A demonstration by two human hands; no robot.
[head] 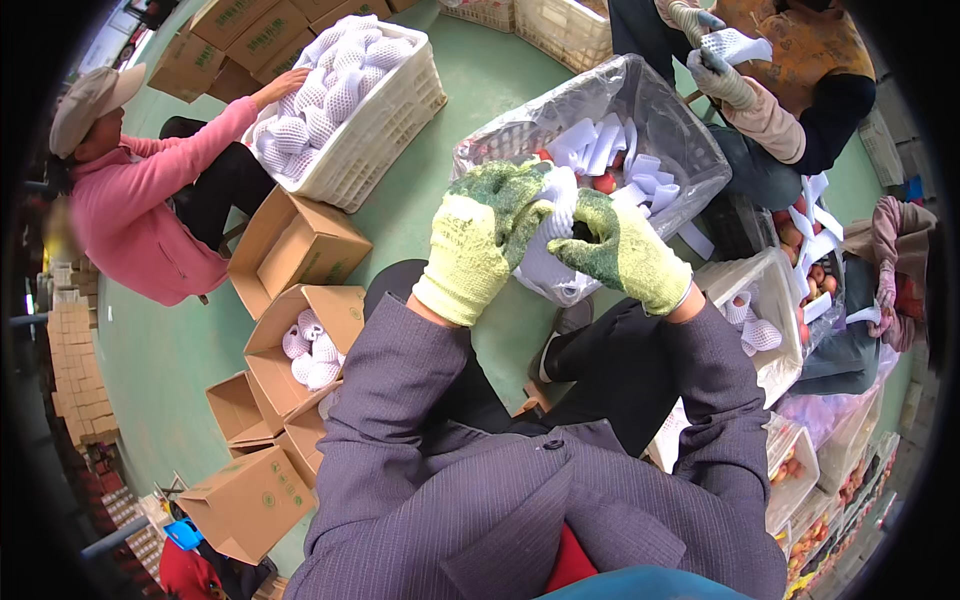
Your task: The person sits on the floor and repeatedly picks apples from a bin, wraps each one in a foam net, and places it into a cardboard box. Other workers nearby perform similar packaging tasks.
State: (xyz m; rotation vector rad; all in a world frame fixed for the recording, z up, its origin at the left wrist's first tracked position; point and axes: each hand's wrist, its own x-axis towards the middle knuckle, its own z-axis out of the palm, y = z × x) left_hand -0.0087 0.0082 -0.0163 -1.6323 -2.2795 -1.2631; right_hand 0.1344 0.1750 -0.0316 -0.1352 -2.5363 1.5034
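Note:
Both my hands wear pale yellow-green knit gloves with dark green coated fingers. My left hand [487, 232] holds a white foam net sleeve [557, 199] at its fingertips, above the near side of a plastic-lined crate [517, 135]. Close against the sleeve's right side is my right hand [630, 251], thumb and fingers curved with a dark gap between them; whether it grips the sleeve I cannot tell. Any fruit inside the sleeve is hidden. In the crate beyond, flat white foam net sleeves [600, 142] lie over red apples [604, 182].
A white crate [390, 120] piled with foam-wrapped fruit stands at upper left, where a person in pink [157, 202] reaches in. Open cardboard boxes [300, 240] line my left. Another gloved person [795, 90] sits opposite. At right stand a lined crate [772, 285] and apples [791, 234].

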